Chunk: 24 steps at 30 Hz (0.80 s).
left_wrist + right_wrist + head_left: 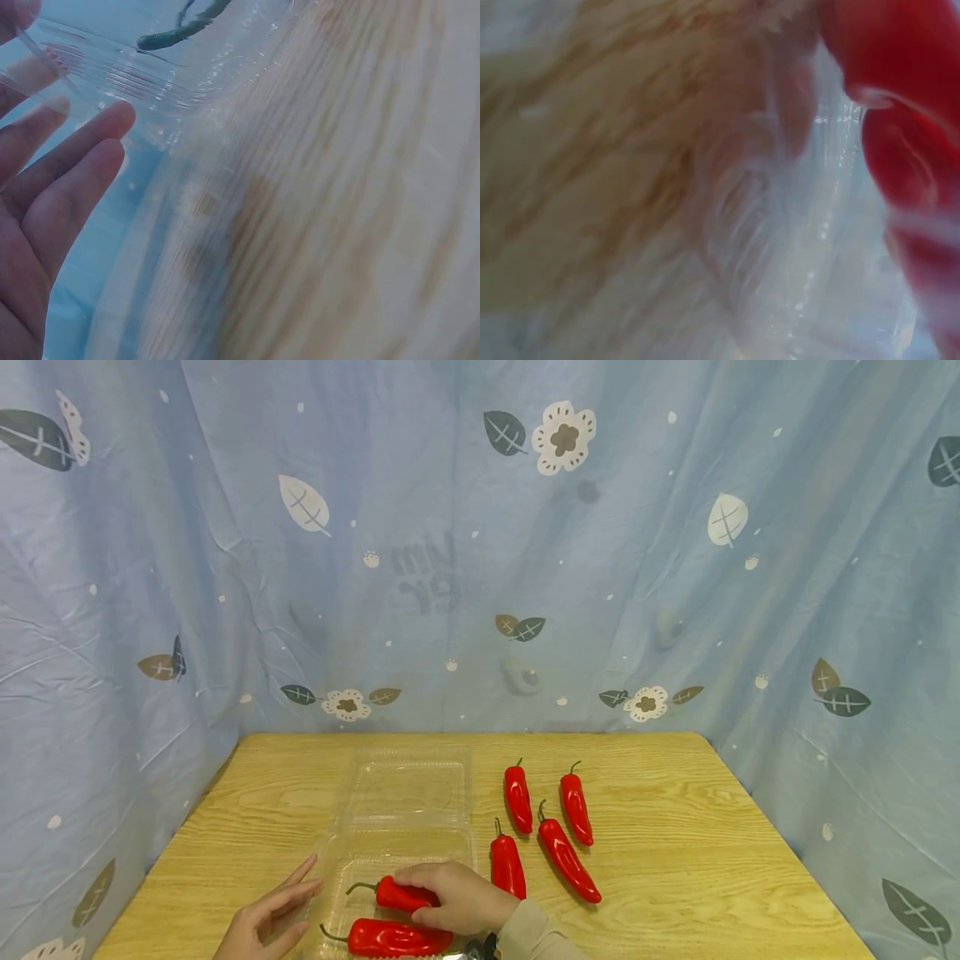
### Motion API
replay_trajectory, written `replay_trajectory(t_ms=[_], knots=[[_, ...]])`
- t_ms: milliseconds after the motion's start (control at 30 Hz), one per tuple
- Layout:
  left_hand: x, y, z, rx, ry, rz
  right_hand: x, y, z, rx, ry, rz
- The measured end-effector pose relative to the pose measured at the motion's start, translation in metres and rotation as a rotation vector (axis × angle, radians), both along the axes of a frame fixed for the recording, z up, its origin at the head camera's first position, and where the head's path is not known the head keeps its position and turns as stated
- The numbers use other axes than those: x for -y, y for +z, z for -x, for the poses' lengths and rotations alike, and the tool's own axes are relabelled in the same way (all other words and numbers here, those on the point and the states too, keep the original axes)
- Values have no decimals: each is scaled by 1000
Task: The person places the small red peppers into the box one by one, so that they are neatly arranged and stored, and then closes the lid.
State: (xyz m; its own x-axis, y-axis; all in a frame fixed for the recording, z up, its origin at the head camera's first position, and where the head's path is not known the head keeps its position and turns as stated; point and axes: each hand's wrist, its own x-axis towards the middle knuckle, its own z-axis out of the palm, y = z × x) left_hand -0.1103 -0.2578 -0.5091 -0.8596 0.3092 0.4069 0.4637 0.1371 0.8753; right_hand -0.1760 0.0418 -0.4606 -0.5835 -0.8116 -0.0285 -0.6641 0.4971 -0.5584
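Note:
In the head view, a clear plastic clamshell container (pixel 335 858) lies with its lid laid back towards the far side. My right hand (pixel 468 897) grips a red chili pepper (pixel 393 894) inside the base, its stem pointing left. Nearer to me in the base lies another red chili pepper (pixel 386 937). My left hand (pixel 266 925) is at the container's left edge, fingers fairly straight. Clear plastic overlaps some fingertips in the left wrist view, close to a green stem (pixel 187 31). Red pepper surface (pixel 911 67) shows blurred in the right wrist view.
Several more red chili peppers (pixel 567 856) lie on the wooden table (pixel 675 860), right of the container. The container's lid (pixel 408 787) extends towards the back. A blue patterned curtain (pixel 450 527) hangs behind the table and on both sides.

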Motion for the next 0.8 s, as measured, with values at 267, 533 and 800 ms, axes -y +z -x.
replay_trajectory(t_ms=[267,533,800], knots=[[0,-2,0,-18,-6,-12,1,0,-1,-29,-12,-21],[1,-4,2,-37,-30,-30,0,-1,-2,-66,-11,-16],[1,-4,2,-43,-26,-27,0,-1,-1,-86,2,10]])
